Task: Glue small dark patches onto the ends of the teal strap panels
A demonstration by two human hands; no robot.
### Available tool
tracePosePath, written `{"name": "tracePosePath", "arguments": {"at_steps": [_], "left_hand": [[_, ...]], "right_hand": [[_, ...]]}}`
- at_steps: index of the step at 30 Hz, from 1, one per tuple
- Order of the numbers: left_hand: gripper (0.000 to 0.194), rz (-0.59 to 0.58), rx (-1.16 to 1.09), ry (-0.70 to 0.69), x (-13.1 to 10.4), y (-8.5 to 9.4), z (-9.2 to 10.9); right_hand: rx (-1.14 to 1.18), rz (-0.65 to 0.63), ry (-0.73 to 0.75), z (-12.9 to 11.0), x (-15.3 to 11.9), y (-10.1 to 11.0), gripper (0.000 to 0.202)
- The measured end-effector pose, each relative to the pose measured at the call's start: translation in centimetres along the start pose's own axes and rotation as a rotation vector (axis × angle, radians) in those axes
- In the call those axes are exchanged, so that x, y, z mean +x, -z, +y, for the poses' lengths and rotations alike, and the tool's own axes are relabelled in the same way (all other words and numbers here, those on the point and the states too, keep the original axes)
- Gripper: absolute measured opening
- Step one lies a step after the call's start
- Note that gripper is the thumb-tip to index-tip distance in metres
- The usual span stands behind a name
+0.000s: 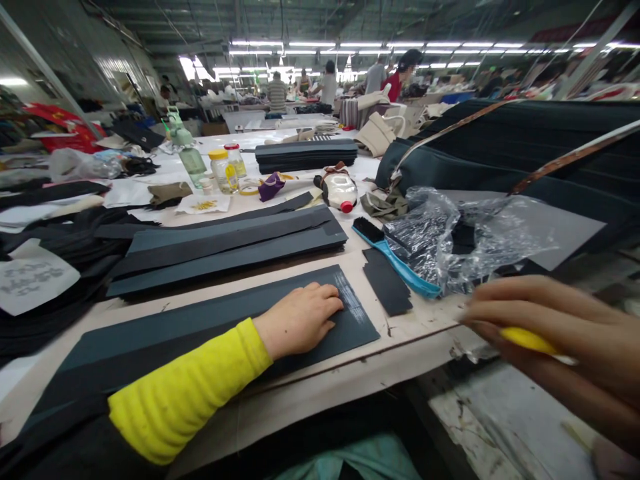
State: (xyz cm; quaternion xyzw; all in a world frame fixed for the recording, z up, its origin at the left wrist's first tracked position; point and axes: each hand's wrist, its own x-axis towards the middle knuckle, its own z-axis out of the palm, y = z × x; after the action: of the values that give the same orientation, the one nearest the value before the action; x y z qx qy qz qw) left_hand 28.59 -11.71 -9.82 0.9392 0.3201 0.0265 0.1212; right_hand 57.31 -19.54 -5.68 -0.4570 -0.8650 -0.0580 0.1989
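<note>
My left hand [303, 319], in a yellow sleeve cuff, lies palm down with fingers out on a long dark blue-green fabric panel [210, 303]. Pale streaks mark the panel's right end, just past my fingertips. Off to the right of the table, my right hand [560, 340] is blurred by motion, its fingers closed around a small yellow object [529, 339]. Only part of that object shows, so its kind cannot be made out. Behind the panel lies a stack of dark strips [230, 247]. A small pile of black pieces [387, 281] is right of the panel.
A blue-handled brush [407, 273] lies beside crumpled clear plastic [465, 233]. Further back stand a spray bottle [187, 150], lidded jars [220, 170], and a container with a red cap [340, 190]. Large dark bundles [500, 147] rise at right. Several people work in the background.
</note>
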Motion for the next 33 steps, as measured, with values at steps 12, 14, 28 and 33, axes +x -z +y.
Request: {"name": "tracePosePath", "arguments": {"at_steps": [12,14,28,33], "left_hand": [[0.022,0.027,0.026,0.031,-0.1,1.1,0.8],[0.02,0.03,0.016,0.019,-0.1,1.3,0.8],[0.037,-0.238,-1.459,0.408,4.5,1.8,3.5],[0.012,-0.076,-1.423,0.519,4.7,1.7,3.6]], "right_hand": [[-0.215,-0.291,0.025,0.6,2.8,-8.2,0.011],[-0.19,-0.266,0.026,0.4,2.3,-8.1,0.015],[-0.188,0.118,0.094,-4.8,1.6,-5.1,0.025],[-0.107,0.139,0.124,-4.6,1.1,-5.9,0.031]]}}
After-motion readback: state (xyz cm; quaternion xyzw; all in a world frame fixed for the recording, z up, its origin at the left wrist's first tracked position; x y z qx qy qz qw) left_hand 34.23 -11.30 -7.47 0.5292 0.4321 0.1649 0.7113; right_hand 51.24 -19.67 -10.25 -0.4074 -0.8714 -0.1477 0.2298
